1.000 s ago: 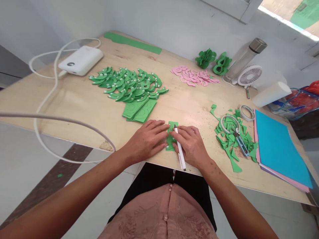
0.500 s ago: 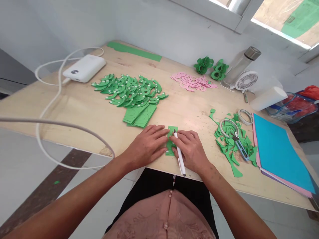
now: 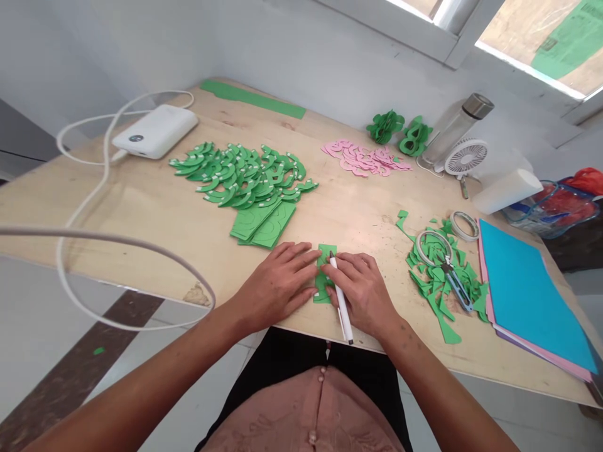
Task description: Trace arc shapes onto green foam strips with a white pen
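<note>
A small green paper piece [image 3: 323,290] with pale tape bits lies near the table's front edge. My left hand [image 3: 285,282] rests flat at its left side, fingers spread and touching its edge. On the right, my right hand [image 3: 360,289] is bent around a white pen [image 3: 343,307], whose dark end points away from me, and its fingertips touch the paper. Beyond my left hand are stacked green rectangles [image 3: 271,226] with drawn curves and a heap of green cut curved pieces [image 3: 245,176] bearing white tape bits.
Pink cutouts [image 3: 365,158], green paper shapes [image 3: 385,127], a bottle [image 3: 455,125] and a fan [image 3: 466,157] stand toward the wall. Right: green scraps [image 3: 443,314], a cutter [image 3: 456,285], tape rolls [image 3: 465,226], blue sheets [image 3: 532,295]. Left: a white device [image 3: 157,132] with a looping cable [image 3: 85,204].
The view has shifted slightly, so the table's contents appear a little lower. Both hands stay in nearly the same place around the paper, and the pen remains in my right hand.
</note>
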The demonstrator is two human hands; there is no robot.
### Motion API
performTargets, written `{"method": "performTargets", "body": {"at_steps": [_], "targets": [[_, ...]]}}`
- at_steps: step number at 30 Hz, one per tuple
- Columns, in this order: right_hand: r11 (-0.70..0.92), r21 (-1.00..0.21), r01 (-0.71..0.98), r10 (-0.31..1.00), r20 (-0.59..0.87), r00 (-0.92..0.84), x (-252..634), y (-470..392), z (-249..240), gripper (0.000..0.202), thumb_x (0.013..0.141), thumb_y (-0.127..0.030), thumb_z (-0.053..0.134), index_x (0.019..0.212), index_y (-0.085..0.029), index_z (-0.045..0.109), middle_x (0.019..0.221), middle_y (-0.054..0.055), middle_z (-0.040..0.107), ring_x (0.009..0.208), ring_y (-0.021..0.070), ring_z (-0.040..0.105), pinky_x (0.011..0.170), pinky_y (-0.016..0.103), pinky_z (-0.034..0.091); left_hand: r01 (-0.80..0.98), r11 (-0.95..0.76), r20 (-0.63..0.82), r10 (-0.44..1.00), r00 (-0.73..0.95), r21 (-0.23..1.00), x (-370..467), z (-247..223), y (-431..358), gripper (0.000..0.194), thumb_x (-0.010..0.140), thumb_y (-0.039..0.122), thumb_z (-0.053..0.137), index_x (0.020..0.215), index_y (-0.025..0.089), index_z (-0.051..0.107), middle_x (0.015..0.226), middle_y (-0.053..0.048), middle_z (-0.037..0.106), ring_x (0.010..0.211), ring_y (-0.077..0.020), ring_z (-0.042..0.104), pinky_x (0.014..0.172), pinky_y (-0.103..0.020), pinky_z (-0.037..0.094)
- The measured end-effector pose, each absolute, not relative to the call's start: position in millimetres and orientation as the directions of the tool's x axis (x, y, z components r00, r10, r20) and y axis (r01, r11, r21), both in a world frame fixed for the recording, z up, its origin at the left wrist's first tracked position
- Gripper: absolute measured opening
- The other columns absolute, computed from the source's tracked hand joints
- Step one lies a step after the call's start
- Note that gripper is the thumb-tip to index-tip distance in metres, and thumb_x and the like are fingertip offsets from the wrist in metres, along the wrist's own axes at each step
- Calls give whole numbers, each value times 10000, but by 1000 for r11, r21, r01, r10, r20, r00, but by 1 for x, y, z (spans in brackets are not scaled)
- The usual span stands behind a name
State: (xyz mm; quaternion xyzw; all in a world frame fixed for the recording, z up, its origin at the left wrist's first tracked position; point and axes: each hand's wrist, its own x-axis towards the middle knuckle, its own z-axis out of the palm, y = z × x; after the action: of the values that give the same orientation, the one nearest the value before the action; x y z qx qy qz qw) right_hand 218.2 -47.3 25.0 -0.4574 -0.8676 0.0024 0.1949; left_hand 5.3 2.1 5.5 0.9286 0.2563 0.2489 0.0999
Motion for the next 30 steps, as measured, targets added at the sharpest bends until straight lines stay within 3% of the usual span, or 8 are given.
{"method": "performTargets", "body": {"at_steps": [5, 9, 12, 15, 19, 24, 30], "targets": [[556, -304, 773, 821, 345, -455, 219, -46, 27, 292, 952, -212, 537, 1234, -197, 613, 1168, 104, 716, 1147, 255, 610, 974, 448, 432, 429, -843, 413, 534, 738, 325, 5, 5, 2, 234, 942, 250, 494, 1133, 176, 608, 1318, -112, 625, 1277, -316, 502, 1060, -518, 422], [442, -524, 728, 889, 366, -276, 220, -39, 34, 299, 990, -237, 451, 1225, -179, 627, 1041, 96, 736, 972, 221, 665, 893, 410, 491, 430, -841, 411, 537, 736, 329, 5, 5, 3, 188, 955, 263, 487, 1037, 170, 628, 1305, -118, 633, 1282, -323, 500, 1064, -527, 416], [277, -747, 605, 958, 263, -114, 216, -31, 40, 284, 979, -284, 464, 1153, -193, 668, 901, 55, 723, 849, 193, 672, 780, 345, 533, 429, -838, 410, 541, 735, 336, 4, 6, 3, 172, 951, 255, 495, 1020, 170, 628, 1308, -114, 631, 1288, -323, 498, 1072, -527, 409], [110, -886, 451, 993, 122, -1, 210, -23, 41, 220, 933, -281, 518, 1055, -206, 685, 839, 27, 722, 755, 166, 675, 697, 294, 540, 435, -832, 404, 550, 731, 344, 4, 5, 2, 164, 948, 242, 497, 1017, 174, 630, 1314, -107, 628, 1293, -316, 495, 1080, -520, 400], [-19, -945, 327, 998, 1, 60, 202, -15, 35, 157, 850, -267, 604, 992, -222, 654, 822, 14, 724, 723, 160, 668, 627, 268, 522, 431, -832, 411, 550, 727, 350, 3, 3, 2, 188, 961, 243, 472, 1026, 168, 632, 1337, -113, 614, 1305, -314, 481, 1091, -526, 383], [-8, -954, 299, 989, 36, 143, 199, -10, 30, 73, 812, -287, 633, 840, -220, 646, 751, 3, 691, 636, 135, 610, 560, 248, 483, 430, -827, 412, 556, 722, 363, 3, 0, 1, 196, 978, 249, 453, 1027, 169, 625, 1355, -105, 602, 1338, -310, 450, 1103, -523, 363], [-16, -954, 301, 985, 37, 171, 195, -6, 26, 92, 829, -297, 607, 808, -209, 628, 660, -13, 632, 567, 119, 547, 515, 241, 431, 427, -824, 412, 560, 719, 373, 4, 2, 2, 190, 977, 251, 459, 993, 166, 628, 1340, -110, 611, 1324, -308, 464, 1097, -522, 373]]}}
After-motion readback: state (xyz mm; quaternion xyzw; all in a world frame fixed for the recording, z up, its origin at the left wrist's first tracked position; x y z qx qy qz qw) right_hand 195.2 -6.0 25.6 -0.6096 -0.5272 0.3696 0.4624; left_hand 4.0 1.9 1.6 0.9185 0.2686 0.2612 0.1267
